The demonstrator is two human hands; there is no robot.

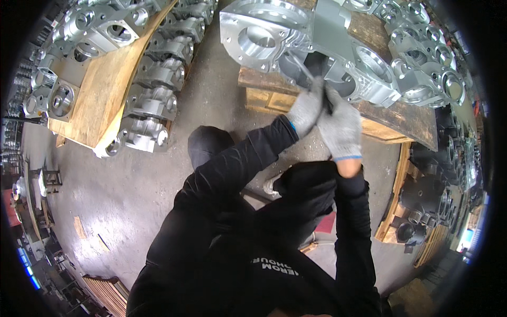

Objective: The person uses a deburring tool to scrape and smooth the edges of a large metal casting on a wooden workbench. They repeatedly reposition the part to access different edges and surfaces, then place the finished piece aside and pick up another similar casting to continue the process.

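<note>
Both of my hands wear grey knit gloves and meet at the near side of a large silver metal casting (pixel 335 39) with round machined bores. My left hand (pixel 307 108) is closed around a thin metal rod (pixel 302 66), which slants up and left into the casting's open cavity. Pressed close beside it, my right hand (pixel 340 127) has its fingers curled. A dark piece shows between the two hands, but I cannot tell whether it is the rod's handle. Gloves hide the rod's lower end.
Under the casting is a wooden pallet (pixel 412 124). More silver castings (pixel 422 63) sit at the right, and rows of them (pixel 158 79) stand at the left beside a plywood sheet (pixel 103 90). Dark cylindrical parts (pixel 422 193) lie in a wooden crate at the lower right.
</note>
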